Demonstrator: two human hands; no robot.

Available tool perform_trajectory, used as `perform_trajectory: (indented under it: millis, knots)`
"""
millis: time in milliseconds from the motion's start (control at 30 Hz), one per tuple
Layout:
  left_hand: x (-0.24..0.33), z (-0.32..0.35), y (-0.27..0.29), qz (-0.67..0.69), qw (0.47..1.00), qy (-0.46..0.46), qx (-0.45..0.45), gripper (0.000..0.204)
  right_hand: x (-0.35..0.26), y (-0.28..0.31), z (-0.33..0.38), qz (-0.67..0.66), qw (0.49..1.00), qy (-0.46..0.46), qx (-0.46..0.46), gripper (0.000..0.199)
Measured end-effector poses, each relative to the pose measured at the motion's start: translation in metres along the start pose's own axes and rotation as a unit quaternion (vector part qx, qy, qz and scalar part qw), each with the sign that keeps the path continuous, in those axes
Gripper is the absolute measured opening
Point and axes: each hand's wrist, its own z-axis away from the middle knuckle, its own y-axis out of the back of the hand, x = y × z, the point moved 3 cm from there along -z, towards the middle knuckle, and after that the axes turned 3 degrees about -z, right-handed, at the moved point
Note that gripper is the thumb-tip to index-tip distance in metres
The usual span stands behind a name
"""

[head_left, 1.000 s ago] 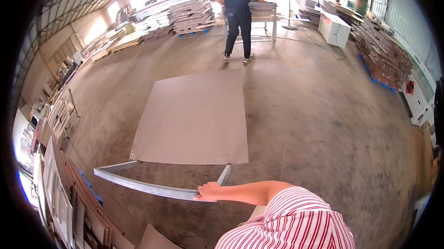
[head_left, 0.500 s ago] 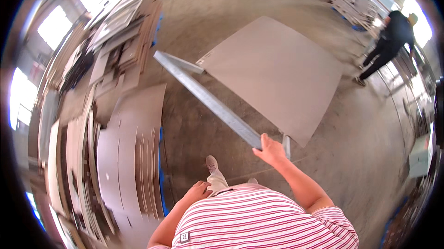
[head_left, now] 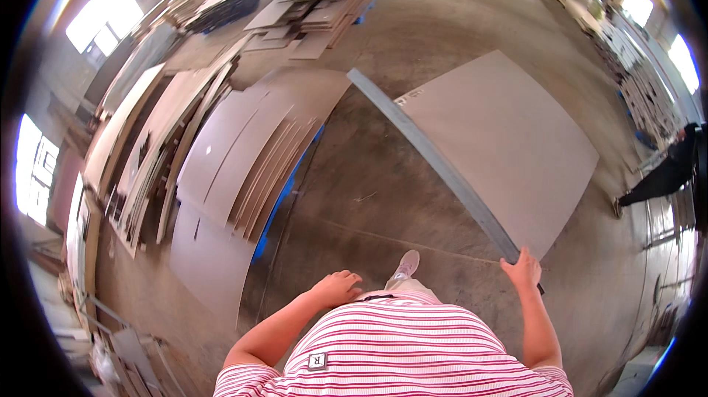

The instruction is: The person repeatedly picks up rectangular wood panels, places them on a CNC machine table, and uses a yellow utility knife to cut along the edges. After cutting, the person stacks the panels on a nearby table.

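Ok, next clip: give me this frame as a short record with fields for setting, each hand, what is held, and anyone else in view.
setting: workshop hall with a concrete floor
right hand: right hand grips the near end of the long grey metal bar
left hand: left hand empty, loosely curled in front of the body
held item: the bar runs along the left edge of the large flat grey board on the floor
left side: leaning stacks of thin brown sheets
others: person in dark clothes at the right edge

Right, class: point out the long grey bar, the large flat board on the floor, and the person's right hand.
long grey bar (head_left: 431, 154), head view, middle of its length.
large flat board (head_left: 509, 139), head view, centre of its face.
right hand (head_left: 523, 270), head view, back of the hand.
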Motion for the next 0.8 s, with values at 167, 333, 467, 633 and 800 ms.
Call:
perform_trajectory:
  millis: [167, 333, 467, 633, 800]
  knots:
    - [-0.020, 0.120, -0.122, 0.008, 1.000, 0.018, -0.004, 0.039, 0.030, 0.000, 0.072, 0.010, 1.000, -0.016, -0.005, 0.059]
    - [-0.015, 0.263, -0.233, -0.031, 0.990, 0.115, -0.081, 0.037, 0.047, -0.018, 0.157, 0.013, 1.000, 0.023, -0.008, 0.060]
    - [-0.017, 0.352, -0.361, 0.129, 0.990, 0.049, 0.025, 0.036, 0.051, -0.026, 0.219, 0.004, 0.996, 0.084, 0.028, 0.059]
    - [0.044, 0.426, -0.467, 0.162, 0.966, 0.175, 0.098, 0.033, 0.055, -0.022, 0.314, -0.038, 0.991, 0.102, -0.073, 0.060]
    - [0.101, 0.478, -0.583, 0.270, 0.941, 0.171, 0.114, 0.032, 0.064, -0.033, 0.425, -0.081, 0.971, 0.215, -0.069, 0.057]
